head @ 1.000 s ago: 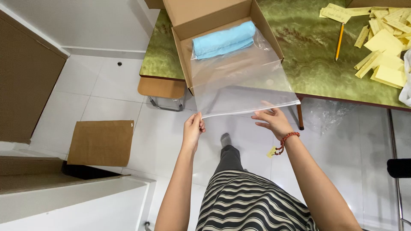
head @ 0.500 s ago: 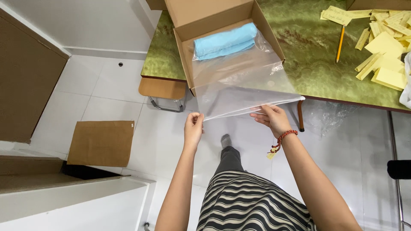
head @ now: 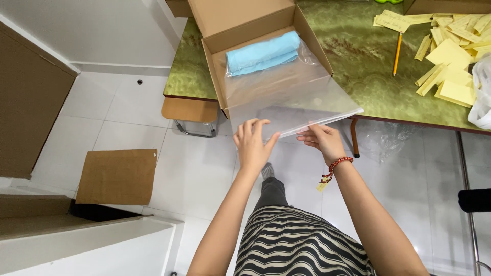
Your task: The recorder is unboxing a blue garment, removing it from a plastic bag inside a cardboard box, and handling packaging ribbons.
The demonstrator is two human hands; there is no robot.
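A box point(head: 255, 30) sits on the table point(head: 358, 66), a roll point(head: 263, 52) inside it. Paper slips point(head: 450, 48) lie to its right, a cardboard sheet point(head: 117, 176) on the floor left.

Single head-worn view, looking steeply down and forward, close above the hands point(head: 286, 145), desk point(head: 358, 76) edge ahead, floor point(head: 128, 112) below

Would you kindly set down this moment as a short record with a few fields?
Left hand: fingers spread on the near edge of the clear plastic bag
Right hand: pinching the same edge of the bag
Bag: holds a rolled blue cloth; its far end lies in the open cardboard box
Box: on the green table
Table, right side: yellow paper slips, a pencil
Floor: flat cardboard piece
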